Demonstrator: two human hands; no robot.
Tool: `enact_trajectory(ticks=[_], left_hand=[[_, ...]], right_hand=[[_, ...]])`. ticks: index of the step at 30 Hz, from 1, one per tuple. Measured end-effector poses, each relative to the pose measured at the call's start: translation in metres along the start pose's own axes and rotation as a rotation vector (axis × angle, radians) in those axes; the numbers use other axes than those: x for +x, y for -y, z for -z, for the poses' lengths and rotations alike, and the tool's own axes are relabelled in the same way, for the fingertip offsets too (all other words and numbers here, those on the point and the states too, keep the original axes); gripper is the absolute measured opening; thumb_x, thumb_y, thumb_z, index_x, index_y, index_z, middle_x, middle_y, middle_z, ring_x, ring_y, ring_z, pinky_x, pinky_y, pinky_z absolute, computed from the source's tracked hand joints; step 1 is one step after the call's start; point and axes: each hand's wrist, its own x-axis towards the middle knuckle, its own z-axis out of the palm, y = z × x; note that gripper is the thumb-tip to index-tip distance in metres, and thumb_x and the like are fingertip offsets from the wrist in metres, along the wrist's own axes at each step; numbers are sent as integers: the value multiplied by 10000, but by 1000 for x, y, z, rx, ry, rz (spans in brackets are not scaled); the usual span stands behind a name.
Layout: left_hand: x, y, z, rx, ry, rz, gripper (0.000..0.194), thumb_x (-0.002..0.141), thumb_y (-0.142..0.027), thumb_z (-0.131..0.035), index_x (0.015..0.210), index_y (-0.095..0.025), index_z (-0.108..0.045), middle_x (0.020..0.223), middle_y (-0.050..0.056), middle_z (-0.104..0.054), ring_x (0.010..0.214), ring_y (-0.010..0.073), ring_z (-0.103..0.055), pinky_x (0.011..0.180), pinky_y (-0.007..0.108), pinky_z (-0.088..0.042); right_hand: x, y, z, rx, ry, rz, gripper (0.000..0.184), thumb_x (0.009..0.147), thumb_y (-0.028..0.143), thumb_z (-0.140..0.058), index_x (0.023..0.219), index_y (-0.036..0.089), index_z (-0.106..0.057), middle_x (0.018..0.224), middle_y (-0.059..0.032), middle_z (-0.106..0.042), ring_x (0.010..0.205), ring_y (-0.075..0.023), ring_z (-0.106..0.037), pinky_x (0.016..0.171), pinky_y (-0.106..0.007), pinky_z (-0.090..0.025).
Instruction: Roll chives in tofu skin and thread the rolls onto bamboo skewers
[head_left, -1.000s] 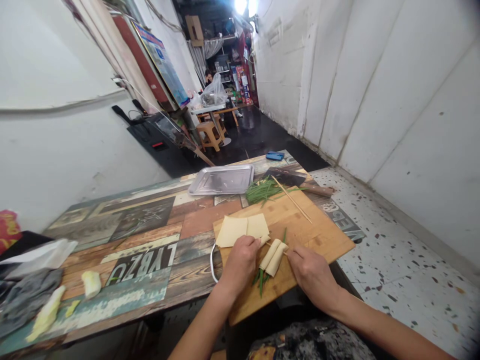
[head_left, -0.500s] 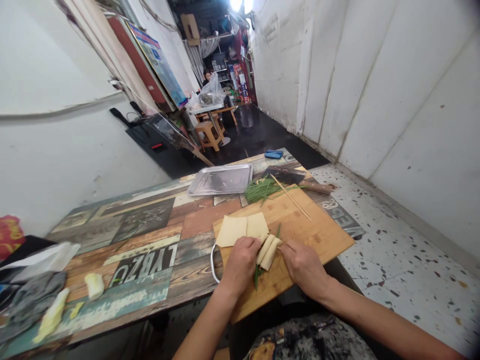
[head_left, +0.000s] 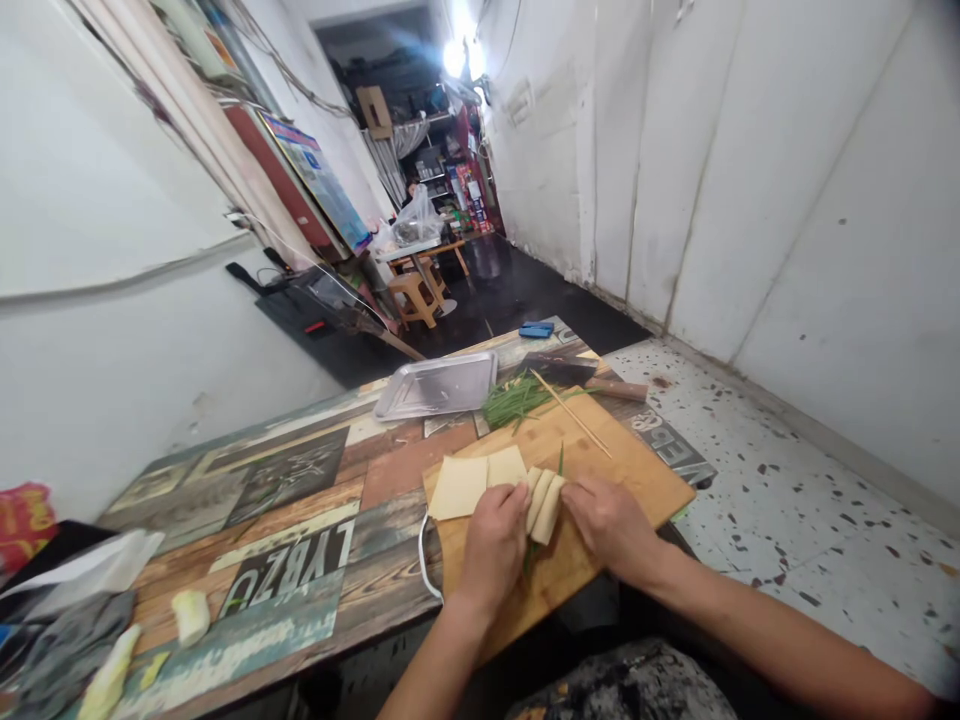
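Tofu skin rolls (head_left: 544,507), pale and side by side with green chives sticking out, are between my two hands over the wooden cutting board (head_left: 630,465). My left hand (head_left: 495,545) is closed with its fingers pinching the rolls' left side. Closed at their right side is my right hand (head_left: 611,525); whether it also holds a thin stick is hidden by the fingers. Flat tofu skin sheets (head_left: 480,478) lie on the board beyond my left hand. A bunch of chives (head_left: 517,397) and thin bamboo skewers (head_left: 574,415) rest at the board's far edge.
A metal tray (head_left: 436,385) stands beyond the board, with a cleaver (head_left: 559,368) and a blue box (head_left: 536,329) to its right. On the left lie cabbage pieces (head_left: 190,616) and a grey cloth (head_left: 71,650). A person sits far back by a small table.
The camera view has tilted, so the scene sits slightly lower. Both hands keep hold at the rolls, which look turned a little more upright.
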Motion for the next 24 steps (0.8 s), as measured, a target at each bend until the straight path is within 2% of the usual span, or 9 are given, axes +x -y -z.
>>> enact_trajectory(ticks=[3,7,11,13,15,17,20,22,24], left_hand=[[30,-16,-20,141,-23,28,299,973,-191,-356,844,-118,-616,763,68,-592,736,168,-552,677,284,-435],[69,-23,-54,277,65,9,452,996,-182,-199,825,-72,-603,775,100,-596,780,182,-585,702,313,-429],[78,-24,-68,269,67,12,405,981,-142,-235,927,-30,-620,811,139,-630,832,235,-622,726,345,-461],[69,-25,-62,247,72,3,313,963,-118,-314,1070,-30,-595,848,137,-656,834,235,-637,725,333,-487],[51,-24,-47,222,72,-6,305,952,-115,-365,1190,-57,-547,903,125,-673,839,221,-644,723,318,-511],[28,-18,-26,206,59,2,272,952,-143,-396,1158,-107,-571,938,105,-675,853,210,-641,738,317,-527],[-13,3,9,216,-69,70,249,941,-140,-406,1056,-123,-626,932,106,-683,849,214,-639,759,356,-541],[-39,22,29,261,-203,151,229,932,-167,-449,1051,-130,-642,964,105,-692,864,211,-645,773,367,-548],[-62,38,45,294,-267,225,231,928,-191,-469,1058,-131,-650,998,107,-695,895,213,-650,793,378,-552]], right_hand=[[16,-38,14,2,21,21,274,952,164,-387,773,144,-593,733,-48,-556,677,-153,-482,627,-267,-339],[36,-87,19,-37,207,-44,258,943,188,-429,787,146,-630,778,-54,-600,731,-161,-539,661,-262,-360],[43,-106,24,-131,397,-41,254,937,192,-447,799,149,-656,802,-56,-618,755,-161,-567,661,-255,-358],[49,-100,29,-211,416,-51,253,930,202,-464,776,146,-657,790,-67,-614,735,-165,-563,633,-259,-351],[59,-82,30,-240,366,-26,261,928,214,-472,750,144,-649,781,-75,-608,731,-172,-556,626,-270,-358],[73,-54,23,-130,312,101,252,931,229,-479,764,149,-650,797,-71,-610,766,-176,-555,661,-277,-388],[92,-7,-5,133,333,352,167,903,262,-558,855,160,-681,872,-64,-637,846,-187,-560,728,-286,-435],[100,18,-27,176,346,416,122,864,273,-628,894,174,-693,906,-58,-651,871,-192,-557,752,-287,-445],[103,32,-44,152,359,423,87,847,251,-654,843,176,-698,898,-51,-658,870,-187,-556,744,-277,-442]])
